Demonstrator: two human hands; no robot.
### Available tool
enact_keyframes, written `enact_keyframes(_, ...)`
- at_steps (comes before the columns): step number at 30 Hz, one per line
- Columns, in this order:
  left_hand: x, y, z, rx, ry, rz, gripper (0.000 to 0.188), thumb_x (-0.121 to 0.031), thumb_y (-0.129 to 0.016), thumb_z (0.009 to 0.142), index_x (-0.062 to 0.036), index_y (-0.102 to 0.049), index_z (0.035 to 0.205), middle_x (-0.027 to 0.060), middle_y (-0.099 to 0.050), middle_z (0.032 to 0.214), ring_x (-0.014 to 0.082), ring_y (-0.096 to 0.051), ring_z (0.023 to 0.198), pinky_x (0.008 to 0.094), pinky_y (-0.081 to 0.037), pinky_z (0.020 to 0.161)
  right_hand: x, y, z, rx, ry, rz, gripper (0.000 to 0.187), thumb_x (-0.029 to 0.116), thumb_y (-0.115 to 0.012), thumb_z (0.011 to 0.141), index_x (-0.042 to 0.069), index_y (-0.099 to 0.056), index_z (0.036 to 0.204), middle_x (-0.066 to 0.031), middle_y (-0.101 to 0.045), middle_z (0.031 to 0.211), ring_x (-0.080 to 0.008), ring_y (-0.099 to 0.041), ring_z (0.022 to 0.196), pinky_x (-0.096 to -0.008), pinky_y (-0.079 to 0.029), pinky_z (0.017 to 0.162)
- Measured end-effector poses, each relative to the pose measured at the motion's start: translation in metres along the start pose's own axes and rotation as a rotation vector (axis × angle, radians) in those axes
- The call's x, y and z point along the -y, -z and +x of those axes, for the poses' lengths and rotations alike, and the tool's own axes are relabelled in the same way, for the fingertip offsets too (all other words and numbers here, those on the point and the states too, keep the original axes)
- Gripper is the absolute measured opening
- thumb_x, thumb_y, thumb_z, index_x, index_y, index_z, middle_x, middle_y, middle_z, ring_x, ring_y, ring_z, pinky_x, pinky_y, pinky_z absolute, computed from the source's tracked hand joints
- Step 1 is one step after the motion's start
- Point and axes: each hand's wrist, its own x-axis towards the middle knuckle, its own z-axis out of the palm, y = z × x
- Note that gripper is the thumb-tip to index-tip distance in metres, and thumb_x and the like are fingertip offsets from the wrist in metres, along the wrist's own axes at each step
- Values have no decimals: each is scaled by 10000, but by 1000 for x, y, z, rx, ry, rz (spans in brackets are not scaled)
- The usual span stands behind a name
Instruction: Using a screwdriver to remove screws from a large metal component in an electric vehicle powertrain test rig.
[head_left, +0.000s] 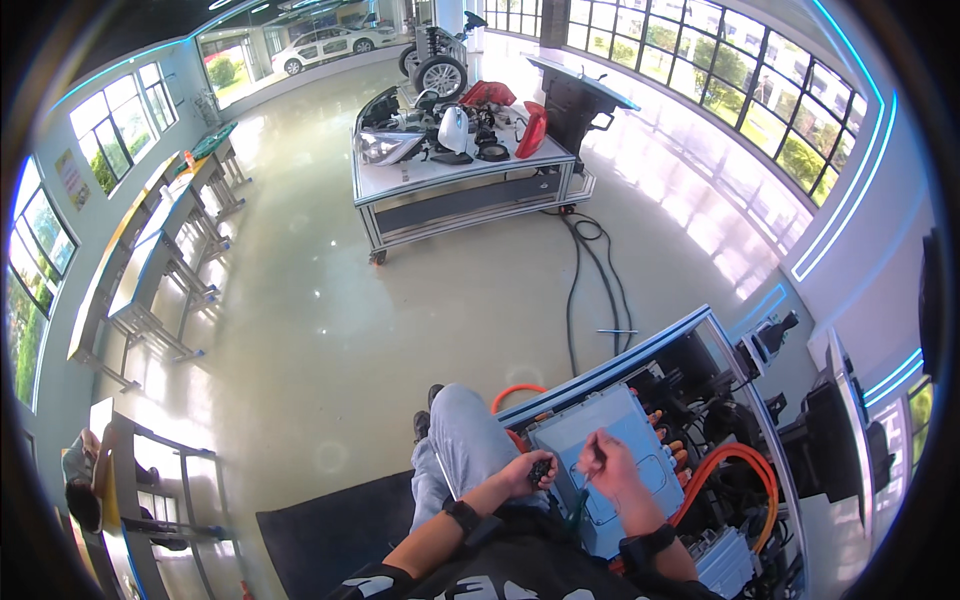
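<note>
My left hand [522, 474] is closed round a small, dark, lumpy object [541, 469], perhaps a cluster of small black parts; its exact kind cannot be made out. To its right my right hand [606, 464] is raised over a light blue-grey metal box [616, 411], with its fingertips pinched together. Whatever is between those fingertips, if anything, is too small to tell. A slim dark green tool [576, 508], perhaps a screwdriver, shows between my two forearms, over the box's near left side. Whether a hand touches it is unclear.
The box sits in an aluminium-framed rig [705, 318] with thick orange cables [745, 452] and dark wiring. Ahead stands a wheeled table [400, 190] bearing car lamps. Black cables [575, 270] lie on the floor. Long benches [150, 250] line the left, where another person [84, 500] sits.
</note>
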Motion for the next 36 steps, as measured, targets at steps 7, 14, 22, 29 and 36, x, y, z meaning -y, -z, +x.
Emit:
enact_keyframes(7, 0, -4, -2, -68, -27, -1, 252, -226, -435, 937, -33, -538, 811, 50, -514, 722, 140, -463, 610, 266, -390, 555, -65, 36, -9, -321, -27, -17, 236, 221, -480, 975, 28, -559, 865, -98, -562, 688, -174, -469, 558, -298, -379, 551)
enact_keyframes(14, 1, 3, 2, -39, -22, 3, 252, -225, -433, 937, -37, -548, 812, 44, -518, 712, 142, -472, 613, 270, -397, 559, -75, 60, -31, -379, 25, -662, 109, 106, -537, 891, 7, -576, 911, -72, -604, 764, -160, -571, 733, -292, -447, 659)
enact_keyframes(22, 11, 5, -3, -34, -4, 4, 250, -222, -442, 927, -27, -545, 808, 57, -523, 718, 145, -475, 611, 267, -394, 555, -126, 90, -83, -445, -180, -908, 336, 130, -697, 767, 9, -563, 1050, -53, -593, 879, -133, -558, 775, -289, -463, 678)
enact_keyframes(29, 3, 16, 9, -4, -34, 51, 242, -228, -460, 919, -35, -548, 802, 47, -536, 684, 150, -489, 573, 273, -418, 557, -75, 110, -61, -412, -77, -841, 467, 66, -537, 880, 19, -373, 1315, -78, -606, 791, -161, -600, 635, -297, -468, 556)
enact_keyframes(36, -11, -11, 4, -27, -42, -5, 242, -222, -452, 930, -36, -511, 787, 62, -474, 704, 151, -416, 572, 270, -359, 525, 59, 93, -82, -778, 165, -1107, 345, 120, -604, 847, -15, -501, 1147, -80, -588, 739, -127, -545, 488, -264, -434, 432)
